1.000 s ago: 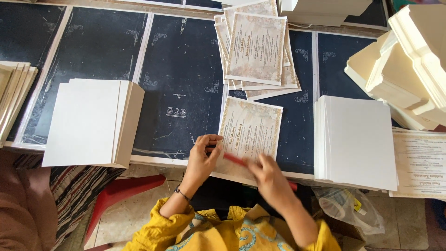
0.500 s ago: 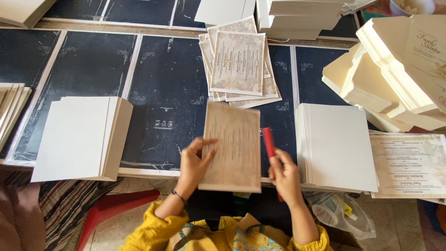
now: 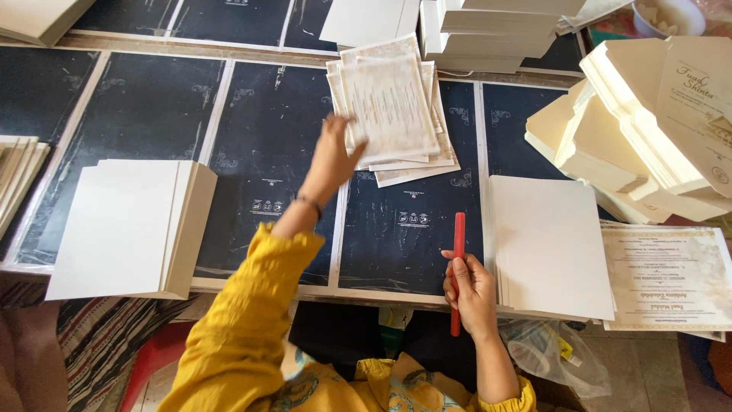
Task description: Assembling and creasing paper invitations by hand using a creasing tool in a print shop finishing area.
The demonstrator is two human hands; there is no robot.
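Nearest the person, the right hand (image 3: pixel 471 286) stays closed round a red stick-like tool (image 3: pixel 457 267), upright at the bench (image 3: pixel 267 152) edge beside a stack of blank white sheets (image 3: pixel 549 244). The left hand (image 3: pixel 332 164) has reached forward, yellow sleeve stretched out, and now presses its fingers on a printed card (image 3: pixel 390 107) atop the fanned pile of printed cards (image 3: pixel 415 164) farther back. A moment ago that card lay close to the body between both hands; it seems finished and set aside. Beyond lie cream folded covers (image 3: pixel 633 145).
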